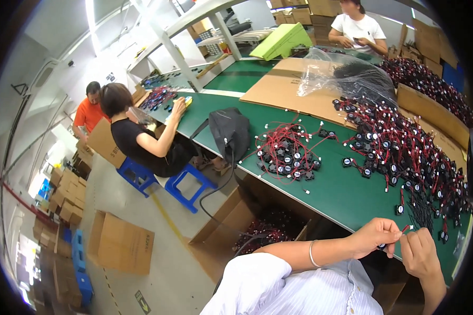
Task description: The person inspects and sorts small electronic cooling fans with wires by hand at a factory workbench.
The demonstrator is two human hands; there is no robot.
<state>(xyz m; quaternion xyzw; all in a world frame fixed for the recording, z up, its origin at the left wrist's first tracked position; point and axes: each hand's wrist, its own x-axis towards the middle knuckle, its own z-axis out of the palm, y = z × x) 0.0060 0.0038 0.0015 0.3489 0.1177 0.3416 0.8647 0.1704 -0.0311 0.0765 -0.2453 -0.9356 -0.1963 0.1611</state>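
Close together at the table's near edge, both my hands are closed in pinches. A small black fan (pixel 382 246) sits partly hidden in the fingers of my left hand (pixel 372 238), which wears a bracelet at the wrist. My right hand (pixel 421 253) pinches beside it at the fan's red wire (pixel 405 228); the exact hold is hidden by the fingers. Just beyond the hands lies a bunch of thin black cable ties (pixel 420 209). A large heap of small black fans (pixel 394 144) with red wires and white plugs spreads past them.
A smaller fan pile (pixel 289 152) lies on the green table (pixel 326 197), near a dark bag (pixel 228 131). An open carton (pixel 215 249) with more fans stands below the edge. Cardboard (pixel 278 86) and a clear plastic bag (pixel 320 73) lie further back. Co-workers sit left and beyond.
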